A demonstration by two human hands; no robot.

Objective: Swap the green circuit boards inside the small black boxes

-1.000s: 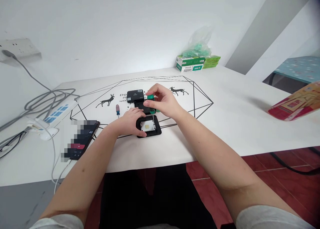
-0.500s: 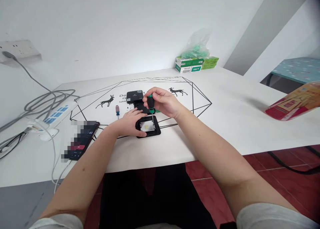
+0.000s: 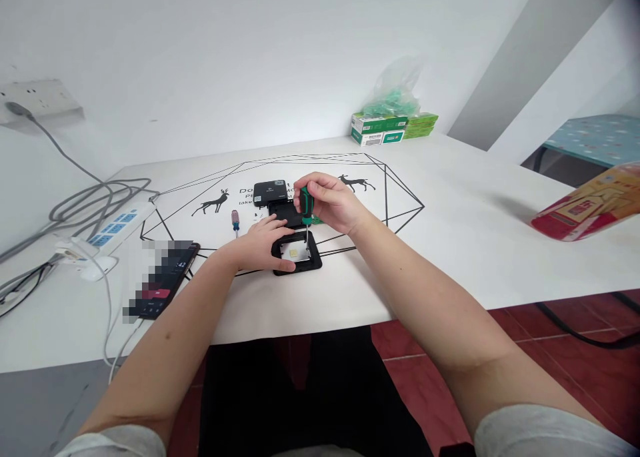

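Along a pale wall [image 3: 225, 64] runs a white table [image 3: 340, 297] printed with deer, green boxes [image 3: 379, 130] at its back. The right hand [image 3: 327, 202] is wrapped round a green-and-black screwdriver [image 3: 307, 207], its shaft pointing down at the right side of a silvery plate [image 3: 301, 251] in a black frame [image 3: 314, 262]; whether the tip touches is unclear. The left hand [image 3: 260, 244] rests on the frame's left side, thumb and fingers apart. Left of the frame lie a second screwdriver [image 3: 235, 221] and a phone [image 3: 173, 274]
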